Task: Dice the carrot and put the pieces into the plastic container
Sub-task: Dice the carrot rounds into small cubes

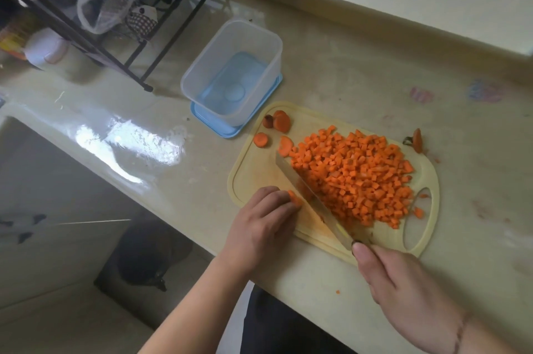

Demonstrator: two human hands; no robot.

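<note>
Dicing nearly done, to judge by the big heap of small orange cubes (357, 180) spread over the middle and right of the yellow cutting board (251, 177). Left hand (265, 224) curled narrow at the board's near left edge, fingertips pinning down a last short stub of carrot (295, 198). Right hand (403, 287) wrapped round the handle of a knife (305, 195), thumb laid along its top, blade slanting across the board between the stub and the heap, edge just beside the stub. Still uncut: a few round slices (281, 121) and end pieces at the board's far left corner, one slice (261, 140) lying just off the board on the counter (346, 71), plus a stalk end (417, 140) off the far right edge. Plastic container (230, 71) standing open beyond the board's far left corner, seemingly on its blue lid (215, 125), with no carrot inside. So cutting close to finished, transfer not yet begun: stub and perhaps the slices left to chop, then the whole heap to move over, along with a stray bit (337, 292) near the counter's front edge
</note>
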